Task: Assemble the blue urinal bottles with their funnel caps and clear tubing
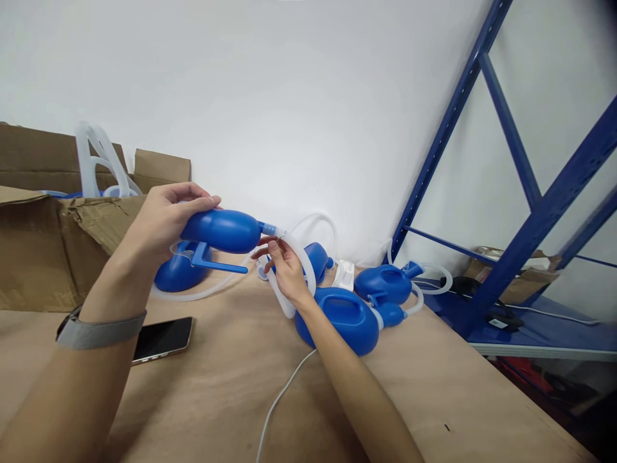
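Observation:
My left hand (pixel 168 215) is wrapped around the rear of a blue bulb-shaped plastic piece (pixel 226 230), held above the table. A flat blue arm (pixel 219 264) sticks out beneath it, close to a thin clear strap. The piece's narrow tip points right and meets a translucent hose (pixel 304 257). My right hand (pixel 288 270) is closed on the hose's end by that tip, where a small metallic ring shows. From there the hose curves down around my right wrist. Behind my right forearm lies a blue plastic bottle (pixel 344 321) with a moulded handle.
More blue bottles (pixel 383 283) with hoses lie at the back right; another blue piece (pixel 180 273) sits left. A phone (pixel 164 339) lies near my left wrist. An open cardboard box (pixel 38 257) stands left. A white cable (pixel 284 392) crosses the table; blue shelving (pixel 511 251) rises right.

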`<state>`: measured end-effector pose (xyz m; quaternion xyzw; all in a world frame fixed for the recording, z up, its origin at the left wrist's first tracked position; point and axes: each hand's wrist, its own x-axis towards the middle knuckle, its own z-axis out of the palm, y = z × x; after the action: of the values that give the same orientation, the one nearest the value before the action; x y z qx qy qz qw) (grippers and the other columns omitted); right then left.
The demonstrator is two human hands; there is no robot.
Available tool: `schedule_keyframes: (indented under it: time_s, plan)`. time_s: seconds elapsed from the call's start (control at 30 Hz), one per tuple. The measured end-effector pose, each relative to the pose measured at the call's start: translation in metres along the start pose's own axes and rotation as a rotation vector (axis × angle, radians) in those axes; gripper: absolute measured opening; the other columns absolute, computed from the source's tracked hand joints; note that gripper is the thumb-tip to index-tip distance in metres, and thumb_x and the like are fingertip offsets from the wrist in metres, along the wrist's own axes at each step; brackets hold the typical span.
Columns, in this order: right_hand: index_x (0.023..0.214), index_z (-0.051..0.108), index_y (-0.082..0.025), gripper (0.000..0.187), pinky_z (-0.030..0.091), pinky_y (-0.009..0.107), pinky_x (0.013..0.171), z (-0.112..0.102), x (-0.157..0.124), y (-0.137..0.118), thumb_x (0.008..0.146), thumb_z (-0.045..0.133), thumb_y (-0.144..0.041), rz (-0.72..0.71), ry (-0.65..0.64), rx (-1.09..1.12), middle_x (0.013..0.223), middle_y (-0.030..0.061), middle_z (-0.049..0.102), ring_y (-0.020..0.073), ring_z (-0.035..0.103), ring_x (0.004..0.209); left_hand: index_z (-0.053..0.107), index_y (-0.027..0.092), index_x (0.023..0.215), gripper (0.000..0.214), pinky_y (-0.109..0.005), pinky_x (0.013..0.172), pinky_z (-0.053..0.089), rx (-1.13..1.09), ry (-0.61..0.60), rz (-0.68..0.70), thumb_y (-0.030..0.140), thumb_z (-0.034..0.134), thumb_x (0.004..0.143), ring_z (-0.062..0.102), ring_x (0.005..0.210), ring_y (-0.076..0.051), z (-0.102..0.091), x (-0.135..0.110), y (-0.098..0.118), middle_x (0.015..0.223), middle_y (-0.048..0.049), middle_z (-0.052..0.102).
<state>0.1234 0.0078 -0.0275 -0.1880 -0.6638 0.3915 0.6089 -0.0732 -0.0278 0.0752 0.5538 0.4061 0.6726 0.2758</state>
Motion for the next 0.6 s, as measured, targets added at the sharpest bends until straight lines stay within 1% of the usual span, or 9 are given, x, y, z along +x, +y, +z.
schedule_keyframes:
  time_s: [0.13, 0.3, 0.4, 0.6]
  plan:
    - [0.108, 0.064, -0.023, 0.043, 0.045, 0.024, 0.054, -0.001, 0.000, 0.001, 0.093, 0.060, -0.063, 0.033, -0.018, 0.018, 0.101, 0.0058, 0.070, 0.0165, 0.070, 0.080, 0.066, 0.018, 0.065, 0.027, -0.022, 0.050, 0.037, -0.006, -0.001, -0.010, 0.036, 0.084, 0.054, 0.056, 0.064, -0.014, -0.002, 0.001, -0.001, 0.073, -0.0009, 0.067]
    - [0.094, 0.059, -0.022, 0.044, 0.043, 0.024, 0.054, -0.001, -0.001, 0.001, 0.093, 0.058, -0.066, 0.065, -0.053, 0.052, 0.084, 0.0031, 0.069, 0.0150, 0.067, 0.069, 0.066, 0.018, 0.065, 0.027, -0.023, 0.052, 0.037, 0.007, 0.009, -0.015, 0.036, 0.084, 0.054, 0.055, 0.064, -0.014, -0.002, 0.002, -0.003, 0.071, -0.0008, 0.067]
    - [0.092, 0.057, -0.022, 0.046, 0.042, 0.024, 0.054, -0.001, -0.001, 0.002, 0.091, 0.059, -0.068, 0.091, -0.059, 0.072, 0.080, 0.0028, 0.069, 0.0152, 0.066, 0.068, 0.066, 0.018, 0.065, 0.028, -0.024, 0.053, 0.037, -0.004, -0.001, -0.017, 0.037, 0.084, 0.054, 0.056, 0.065, -0.015, -0.002, 0.004, -0.006, 0.071, -0.0010, 0.067]
    - [0.087, 0.057, -0.022, 0.046, 0.040, 0.024, 0.053, -0.002, 0.001, 0.001, 0.090, 0.060, -0.068, 0.096, -0.066, 0.102, 0.080, 0.0033, 0.071, 0.0143, 0.065, 0.066, 0.067, 0.018, 0.068, 0.030, -0.023, 0.053, 0.037, 0.022, -0.049, -0.018, 0.041, 0.084, 0.056, 0.056, 0.066, -0.015, -0.004, 0.007, -0.012, 0.074, -0.0014, 0.066]
